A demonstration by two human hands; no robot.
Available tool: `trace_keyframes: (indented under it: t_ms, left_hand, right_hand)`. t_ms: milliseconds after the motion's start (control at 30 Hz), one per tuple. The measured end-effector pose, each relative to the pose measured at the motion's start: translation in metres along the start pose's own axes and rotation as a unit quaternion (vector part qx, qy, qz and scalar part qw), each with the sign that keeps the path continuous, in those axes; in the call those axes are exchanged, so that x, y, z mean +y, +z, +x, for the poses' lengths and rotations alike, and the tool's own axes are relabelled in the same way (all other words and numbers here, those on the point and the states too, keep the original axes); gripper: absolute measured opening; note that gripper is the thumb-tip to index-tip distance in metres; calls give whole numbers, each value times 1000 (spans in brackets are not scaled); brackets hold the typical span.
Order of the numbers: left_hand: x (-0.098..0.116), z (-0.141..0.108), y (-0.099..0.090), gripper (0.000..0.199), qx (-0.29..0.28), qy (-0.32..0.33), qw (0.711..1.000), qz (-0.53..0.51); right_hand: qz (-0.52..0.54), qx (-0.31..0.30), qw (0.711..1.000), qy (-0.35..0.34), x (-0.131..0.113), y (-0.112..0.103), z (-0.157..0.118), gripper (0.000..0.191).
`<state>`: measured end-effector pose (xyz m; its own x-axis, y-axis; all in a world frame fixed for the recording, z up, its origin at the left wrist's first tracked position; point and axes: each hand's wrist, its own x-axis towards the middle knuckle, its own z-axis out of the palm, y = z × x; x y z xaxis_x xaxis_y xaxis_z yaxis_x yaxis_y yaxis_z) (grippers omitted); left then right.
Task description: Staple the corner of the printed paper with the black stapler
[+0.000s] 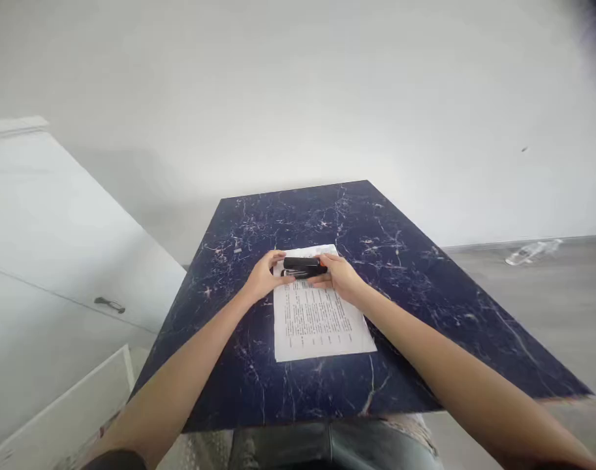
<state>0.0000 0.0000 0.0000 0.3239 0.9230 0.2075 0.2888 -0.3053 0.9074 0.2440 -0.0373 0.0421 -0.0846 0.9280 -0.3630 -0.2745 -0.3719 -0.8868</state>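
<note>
Look first at printed paper (322,320) lying flat on the dark blue marbled surface (278,398). Find a black stapler (305,264) set crosswise over the paper's upper part, between the hands and touching both, gripped at its left end by the thumb and fingers of the left hand (265,277) and at its right end by the right hand (343,277). See farther off a pale wall (298,98), with a clear plastic item (530,252) on the floor (523,300) at right.
</note>
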Motion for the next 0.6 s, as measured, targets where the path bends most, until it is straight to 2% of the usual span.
trace_keyframes:
  t_ms: [133, 200, 300, 433, 600]
  left_hand:
    - [12, -1, -5, 65, 0, -17, 990, -139]
    - [16, -1, -8, 59, 14, -49, 964, -261]
    - [19, 2, -12, 69, 74, -97, 914, -387]
    - [18, 5, -12, 65, 170, -81, 905, -380]
    - [15, 6, -10, 62, 178, -80, 909, -369]
  right_hand:
    - [12, 10, 1000, 2, -2, 2, -3, 18]
    - [18, 20, 1000, -4, -2, 4, -4, 16]
    - [23, 19, 999, -18, -1, 5, -3, 14]
    - [20, 15, 999, -24, 3, 4, 0, 12]
    - [36, 13, 999, -21, 4, 2, 0, 12]
